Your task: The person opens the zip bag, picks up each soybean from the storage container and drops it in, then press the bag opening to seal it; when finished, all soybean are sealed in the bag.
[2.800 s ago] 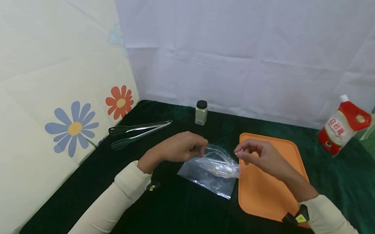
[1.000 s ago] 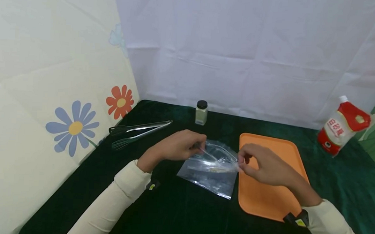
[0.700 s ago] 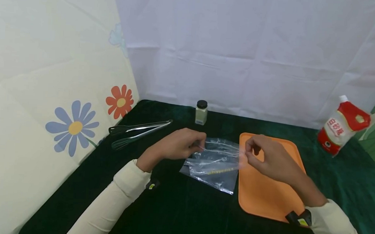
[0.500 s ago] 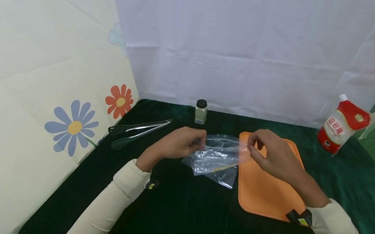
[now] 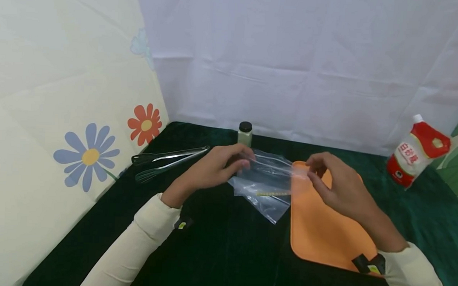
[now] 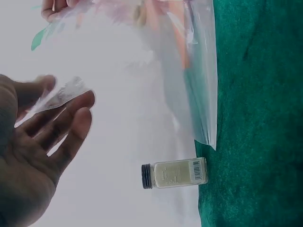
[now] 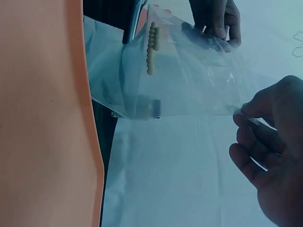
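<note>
A clear plastic zip bag (image 5: 266,176) is stretched between my two hands, raised above the dark green cloth. Its lower part is folded and droops toward the left edge of the orange tray (image 5: 317,226). Small round pale-yellow pieces (image 7: 150,54) sit in a short row inside the bag. My left hand (image 5: 222,164) pinches the left end of the bag's mouth between thumb and fingers. The right end is pinched by my right hand (image 5: 340,188), above the tray, with thumb and forefinger at the corner and the other fingers loosely bent.
Metal tongs (image 5: 170,162) lie at the left. A small black-capped jar (image 5: 245,136) stands upright behind the bag, near the back white curtain. At the far right a red and white spouted sugar pouch (image 5: 414,155) stands near the cloth's back edge.
My right hand took hold of the bag's right corner and pulled it up and right. The bag has risen and opened out flatter; my left hand has risen, its fingers less tightly closed.
</note>
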`<state>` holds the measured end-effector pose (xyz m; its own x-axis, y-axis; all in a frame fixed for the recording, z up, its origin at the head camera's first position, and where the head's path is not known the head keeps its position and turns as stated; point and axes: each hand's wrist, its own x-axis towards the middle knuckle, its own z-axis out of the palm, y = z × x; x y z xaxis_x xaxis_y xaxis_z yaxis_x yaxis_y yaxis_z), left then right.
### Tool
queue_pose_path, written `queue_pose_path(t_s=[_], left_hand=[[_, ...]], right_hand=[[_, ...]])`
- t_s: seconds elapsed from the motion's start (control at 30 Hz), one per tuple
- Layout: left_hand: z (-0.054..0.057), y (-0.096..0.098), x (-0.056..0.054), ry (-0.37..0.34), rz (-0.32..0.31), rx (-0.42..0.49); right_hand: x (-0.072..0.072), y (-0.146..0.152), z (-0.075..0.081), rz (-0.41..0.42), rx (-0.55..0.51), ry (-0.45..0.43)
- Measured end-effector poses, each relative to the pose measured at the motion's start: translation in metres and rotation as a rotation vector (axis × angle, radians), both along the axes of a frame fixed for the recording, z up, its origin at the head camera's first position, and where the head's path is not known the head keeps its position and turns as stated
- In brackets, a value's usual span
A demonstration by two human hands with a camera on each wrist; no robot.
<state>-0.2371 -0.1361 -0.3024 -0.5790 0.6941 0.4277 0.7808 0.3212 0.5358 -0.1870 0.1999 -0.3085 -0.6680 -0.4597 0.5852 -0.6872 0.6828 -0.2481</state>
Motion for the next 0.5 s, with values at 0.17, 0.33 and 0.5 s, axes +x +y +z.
queue_pose_path(t_s=[0.17, 0.33, 0.5], left_hand=[[0.0012, -0.0003, -0.0003, 0.043, -0.011, 0.124], [0.004, -0.0011, 0.0019, 0.065, 0.009, 0.174], [0.0054, -0.001, 0.0037, 0.029, 0.053, 0.191]], right_hand=[[0.0018, -0.0004, 0.0006, 0.001, -0.038, -0.027], [0.0029, -0.0018, 0.0019, -0.001, -0.071, -0.038], [0.0027, -0.0029, 0.0029, 0.004, -0.103, -0.025]])
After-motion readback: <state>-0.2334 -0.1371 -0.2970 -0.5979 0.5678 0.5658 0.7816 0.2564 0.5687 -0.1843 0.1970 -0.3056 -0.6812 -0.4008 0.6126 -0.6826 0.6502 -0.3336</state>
